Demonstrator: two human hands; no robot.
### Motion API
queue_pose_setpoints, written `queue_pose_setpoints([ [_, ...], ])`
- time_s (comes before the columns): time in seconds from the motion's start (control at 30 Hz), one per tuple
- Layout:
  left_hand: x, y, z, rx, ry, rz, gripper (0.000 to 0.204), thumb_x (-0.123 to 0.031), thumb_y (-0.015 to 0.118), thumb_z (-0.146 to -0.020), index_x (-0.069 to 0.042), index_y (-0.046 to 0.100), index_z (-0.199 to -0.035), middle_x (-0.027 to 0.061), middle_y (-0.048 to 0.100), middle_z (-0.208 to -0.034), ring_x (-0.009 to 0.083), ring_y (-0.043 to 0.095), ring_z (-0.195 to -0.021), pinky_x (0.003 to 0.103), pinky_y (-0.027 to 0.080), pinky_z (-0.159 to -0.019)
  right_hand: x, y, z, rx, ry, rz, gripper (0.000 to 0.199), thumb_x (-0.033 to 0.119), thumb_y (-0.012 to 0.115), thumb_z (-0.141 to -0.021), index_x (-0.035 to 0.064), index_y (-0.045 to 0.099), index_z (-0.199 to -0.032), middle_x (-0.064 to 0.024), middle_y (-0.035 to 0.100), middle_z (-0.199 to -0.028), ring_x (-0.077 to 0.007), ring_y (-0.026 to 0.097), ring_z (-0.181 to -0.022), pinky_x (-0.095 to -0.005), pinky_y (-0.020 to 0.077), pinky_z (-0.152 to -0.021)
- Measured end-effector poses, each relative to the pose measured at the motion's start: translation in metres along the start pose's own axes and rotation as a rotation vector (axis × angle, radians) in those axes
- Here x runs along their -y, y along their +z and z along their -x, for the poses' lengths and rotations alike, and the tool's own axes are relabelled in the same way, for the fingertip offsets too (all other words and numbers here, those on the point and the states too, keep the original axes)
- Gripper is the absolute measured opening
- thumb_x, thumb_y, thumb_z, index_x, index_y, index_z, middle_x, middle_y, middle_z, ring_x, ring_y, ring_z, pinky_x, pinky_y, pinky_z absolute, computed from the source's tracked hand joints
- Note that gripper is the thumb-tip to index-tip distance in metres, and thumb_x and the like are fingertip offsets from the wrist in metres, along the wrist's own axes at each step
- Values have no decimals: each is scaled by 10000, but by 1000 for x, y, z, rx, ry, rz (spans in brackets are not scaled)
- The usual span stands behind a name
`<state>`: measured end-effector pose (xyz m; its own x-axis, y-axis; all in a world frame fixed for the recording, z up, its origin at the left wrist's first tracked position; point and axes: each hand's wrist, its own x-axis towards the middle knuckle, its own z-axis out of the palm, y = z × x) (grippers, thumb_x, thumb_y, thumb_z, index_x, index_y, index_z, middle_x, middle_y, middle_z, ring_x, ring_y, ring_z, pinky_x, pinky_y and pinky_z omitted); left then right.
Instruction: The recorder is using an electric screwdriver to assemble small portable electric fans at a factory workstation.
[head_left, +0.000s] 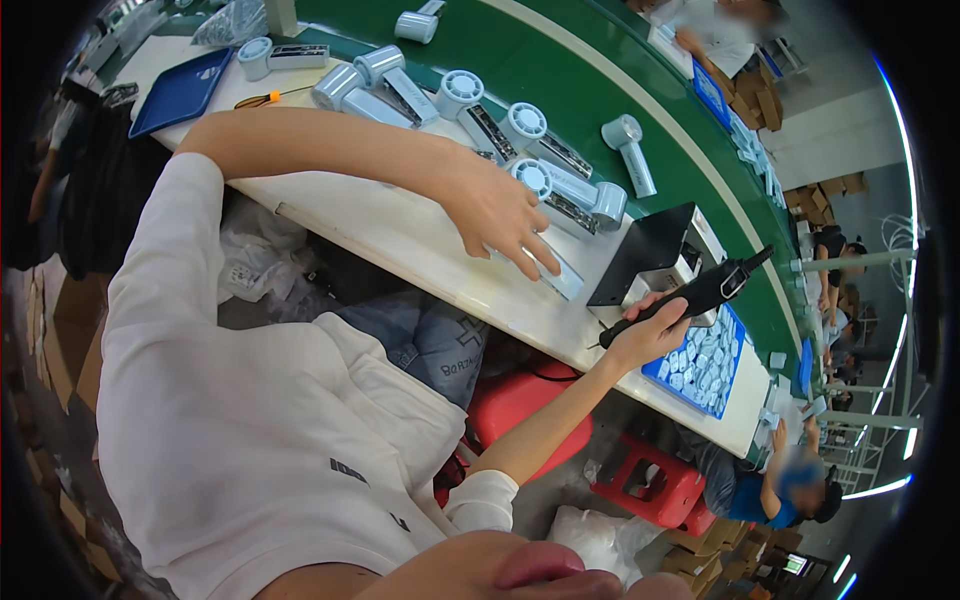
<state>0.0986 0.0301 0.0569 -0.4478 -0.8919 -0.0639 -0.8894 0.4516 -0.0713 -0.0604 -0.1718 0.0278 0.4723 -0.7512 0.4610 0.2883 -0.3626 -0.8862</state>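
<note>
The black box (pixel 645 255) stands on the white desk (pixel 400 245), and the two hands are well apart on different sides of it. To the left of the black box, the left hand (pixel 500 215) hangs palm down with its fingers loosely spread, gripping nothing that shows. Its fingertips are over a light-blue panel (pixel 563 277), which lies just left of the box; I cannot tell whether they touch it. On the near right side of the box, the right hand (pixel 652 335) is wrapped around a black electric screwdriver (pixel 715 288), whose thin bit points down and left while the body slants up across the box's right part.

Left of the box, several light-blue handheld fans (pixel 532 178) lie in a cluster, some with circuit boards bare in their handles. Farther left lie an orange-handled tool (pixel 258 100) and a dark-blue tray (pixel 182 92). To the near right of the box, a blue tray (pixel 650 370) holds many small pale-blue pieces (pixel 705 365). Beyond the box runs a green belt (pixel 570 85), with a single fan (pixel 630 155) on it.
</note>
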Motion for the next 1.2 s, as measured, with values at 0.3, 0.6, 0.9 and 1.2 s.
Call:
queue_pose_setpoints([
  [0.3, 67, -22, 22, -533, -278, 202, 327, -280, 615, -800, -67, 584, -1046, 85, 560, -1137, 262, 509, -1049, 390, 409, -883, -6, -3, -1, -2, -7, 2, 374, 372, 404, -944, 22, 434, -816, -38, 443, -584, -81, 377, -421, -205, 315, -377],
  [0.6, 245, 100, 259, -267, -1769, 521, 786, -634, 620, -641, 46, 615, -1036, 241, 601, -1040, 326, 581, -964, 416, 431, -858, 0, 12, 0, 56, -18, -51, 352, 351, 421, -941, 21, 435, -819, -40, 446, -591, -91, 389, -410, -215, 317, -373],
  [0.9, 216, 69, 201, -1383, -1018, 1354, 406, -65, 650, -754, -24, 523, -1137, 75, 610, -921, 188, 612, -773, 323, 519, -650, -5, 1, 0, 91, -7, -149, 302, 288, 534, -893, -12, 510, -912, -19, 474, -570, -64, 414, -417, -191, 309, -377],
  [1.2, 116, -89, 80, -1450, -693, 865, 440, -67, 709, -701, -39, 528, -1101, 26, 574, -941, 110, 569, -847, 250, 460, -754, -1, -46, 0, 85, 15, -249, 325, 321, 536, -883, 4, 467, -900, -55, 475, -598, -113, 431, -417, -226, 340, -380],
])
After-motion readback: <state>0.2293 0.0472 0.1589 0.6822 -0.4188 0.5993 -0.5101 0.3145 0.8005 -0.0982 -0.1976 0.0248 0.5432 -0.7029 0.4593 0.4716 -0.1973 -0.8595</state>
